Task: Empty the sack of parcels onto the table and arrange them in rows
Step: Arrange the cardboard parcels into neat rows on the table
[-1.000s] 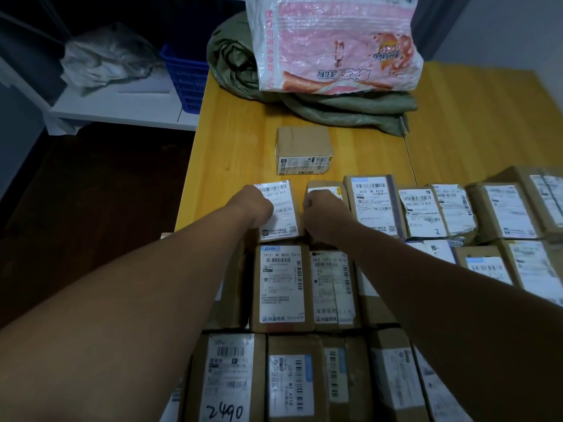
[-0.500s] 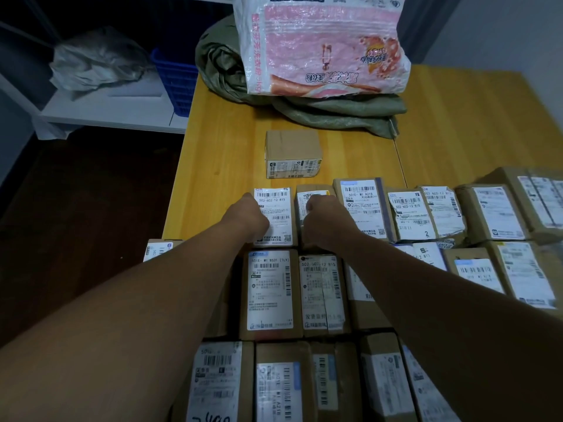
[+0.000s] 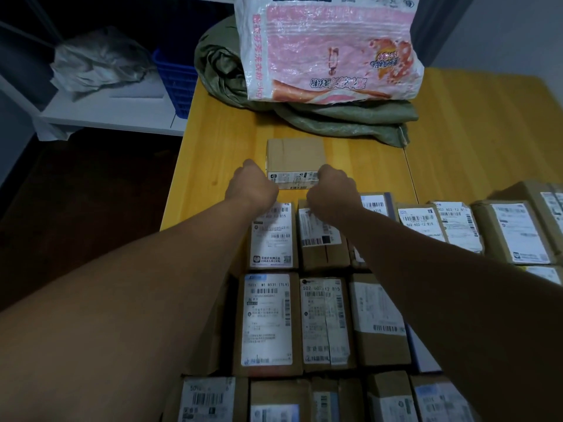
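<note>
A lone small cardboard box (image 3: 295, 153) with a label on its near face stands on the yellow wooden table (image 3: 213, 156), beyond the rows. My left hand (image 3: 253, 185) is at its near left corner and my right hand (image 3: 333, 190) at its near right corner. Both hands are curled with the fingers hidden, so a grip cannot be made out. Labelled parcels (image 3: 268, 318) lie in rows under my forearms, stretching to the right edge (image 3: 515, 233). The crumpled green sack (image 3: 341, 120) lies at the table's far end.
A pink and white plastic bag (image 3: 329, 47) rests on top of the green sack. Left of the table stand a blue crate (image 3: 175, 83) and a white shelf (image 3: 115, 114) with crumpled grey plastic (image 3: 97, 62). Dark floor lies beyond the table's left edge.
Both hands have left the front-row parcels and reached forward to the lone box's near corners. The box itself has not shifted on the table.
</note>
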Demonstrator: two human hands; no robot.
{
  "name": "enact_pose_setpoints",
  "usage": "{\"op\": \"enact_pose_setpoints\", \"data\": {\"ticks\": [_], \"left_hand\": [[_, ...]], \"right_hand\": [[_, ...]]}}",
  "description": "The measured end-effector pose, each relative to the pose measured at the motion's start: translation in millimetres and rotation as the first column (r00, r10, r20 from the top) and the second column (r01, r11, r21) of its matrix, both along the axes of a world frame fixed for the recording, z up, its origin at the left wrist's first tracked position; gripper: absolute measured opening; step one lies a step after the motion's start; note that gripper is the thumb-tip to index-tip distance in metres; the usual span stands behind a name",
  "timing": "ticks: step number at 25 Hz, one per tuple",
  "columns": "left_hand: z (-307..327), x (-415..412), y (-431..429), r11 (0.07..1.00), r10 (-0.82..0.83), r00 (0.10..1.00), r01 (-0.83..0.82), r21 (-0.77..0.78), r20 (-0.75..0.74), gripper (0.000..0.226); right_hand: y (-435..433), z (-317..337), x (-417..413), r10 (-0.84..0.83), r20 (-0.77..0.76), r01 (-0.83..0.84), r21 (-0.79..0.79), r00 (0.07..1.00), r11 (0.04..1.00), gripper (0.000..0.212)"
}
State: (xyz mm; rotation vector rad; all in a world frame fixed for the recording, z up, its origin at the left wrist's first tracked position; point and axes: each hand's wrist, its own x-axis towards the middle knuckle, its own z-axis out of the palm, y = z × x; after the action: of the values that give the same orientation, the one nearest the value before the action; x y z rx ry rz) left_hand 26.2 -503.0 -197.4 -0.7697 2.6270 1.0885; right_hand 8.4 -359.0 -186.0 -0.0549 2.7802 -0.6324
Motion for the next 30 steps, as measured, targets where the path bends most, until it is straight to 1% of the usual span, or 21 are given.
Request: {"op": "enact_pose_setpoints", "data": {"ticks": [2, 5, 8, 11, 13, 14, 16, 18, 21, 23, 25, 26, 28, 30], "left_hand": [[-5, -17, 5, 1.000, 0.004, 1.000, -0.004, 0.009, -0.002, 0.033], [-19, -36, 9, 1.000, 0.028, 0.999, -0.028, 0.002, 0.017, 0.034], [-29, -42, 14, 1.000, 0.002, 0.999, -0.002, 0.006, 0.044, 0.036], [-29, -44, 17, 0.997, -0.016, 0.999, 0.013, 0.074, 0.043, 0.037], [-27, -43, 14, 0.993, 0.025, 1.000, -0.026, 0.111, 0.008, 0.038], [-25, -41, 11, 0.992, 0.057, 0.998, -0.055, 0.114, -0.021, 0.040], [-20, -33, 1, 0.989, 0.105, 0.992, -0.096, 0.109, -0.076, 0.047], [-12, -23, -13, 0.986, 0.136, 0.986, -0.125, 0.110, -0.099, 0.054], [2, -6, -39, 0.977, 0.177, 0.978, -0.161, 0.139, -0.113, 0.056], [11, 8, -57, 0.975, 0.213, 0.974, -0.207, 0.081, -0.075, 0.048], [16, 24, -77, 0.969, 0.240, 0.971, -0.241, 0.054, 0.014, 0.046], [17, 32, -85, 0.965, 0.244, 0.968, -0.249, 0.087, 0.066, 0.047], [16, 47, -95, 0.961, 0.207, 0.966, -0.231, 0.155, 0.154, 0.041], [12, 58, -100, 0.965, 0.129, 0.958, -0.181, 0.188, 0.257, 0.027]], "right_hand": [[-1, -6, -20, -0.032, 0.007, 0.032, -0.005, 0.999, 0.999, 0.035], [3, -21, -41, -0.072, 0.078, 0.072, 0.003, 0.994, 0.997, 0.037], [11, -30, -50, -0.029, 0.144, 0.024, 0.032, 0.989, 0.999, 0.033], [13, -31, -54, 0.031, 0.199, -0.021, -0.051, 0.980, 0.998, 0.021], [10, -27, -53, 0.034, 0.181, -0.012, -0.123, 0.983, 0.992, 0.012], [8, -24, -51, 0.029, 0.154, -0.002, -0.171, 0.988, 0.985, 0.013], [4, -16, -47, 0.015, 0.103, 0.016, -0.298, 0.995, 0.954, 0.021], [-5, -6, -43, 0.008, 0.071, 0.022, -0.421, 0.997, 0.907, 0.040], [-34, 11, -34, 0.029, 0.055, 0.004, -0.521, 0.998, 0.854, 0.062], [-57, 19, -23, 0.070, 0.047, -0.031, -0.571, 0.996, 0.820, 0.064], [-78, 23, -11, 0.135, 0.044, -0.087, -0.564, 0.990, 0.821, 0.058], [-86, 23, -4, 0.178, 0.053, -0.122, -0.538, 0.983, 0.834, 0.054], [-98, 19, 7, 0.256, 0.070, -0.192, -0.481, 0.964, 0.856, 0.046], [-106, 15, 13, 0.302, 0.118, -0.227, -0.421, 0.946, 0.878, 0.049]]}}
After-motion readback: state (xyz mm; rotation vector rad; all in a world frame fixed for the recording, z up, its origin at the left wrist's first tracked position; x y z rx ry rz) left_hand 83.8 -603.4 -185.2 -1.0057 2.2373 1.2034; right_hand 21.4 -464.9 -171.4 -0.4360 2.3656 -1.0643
